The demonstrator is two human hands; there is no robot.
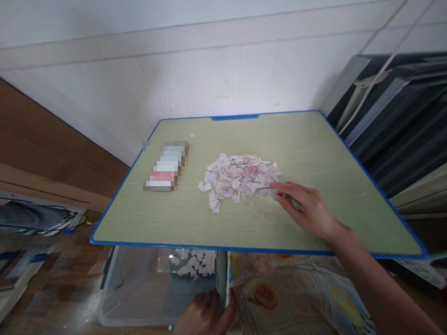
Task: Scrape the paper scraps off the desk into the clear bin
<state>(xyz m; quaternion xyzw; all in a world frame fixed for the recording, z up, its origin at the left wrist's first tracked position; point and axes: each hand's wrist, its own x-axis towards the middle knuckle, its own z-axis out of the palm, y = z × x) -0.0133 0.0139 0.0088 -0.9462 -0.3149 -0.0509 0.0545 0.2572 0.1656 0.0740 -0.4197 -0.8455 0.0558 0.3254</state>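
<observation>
Left hand (206, 312), paper scraps (240, 177) beyond

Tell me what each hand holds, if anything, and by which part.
The right hand seems to pinch a clear item by its right end, beside the paper scraps. Whether the left hand grips the bin's rim or patterned cloth cannot be told.

I take this for a room in a home: on my feed, a blue-edged tabletop (335, 186) sits close to a white wall (195, 79), with wood-look flooring (75, 274), a clear plastic storage bin (139, 302) and orange-print fabric (296, 302) at its near side, all household furnishings.
</observation>
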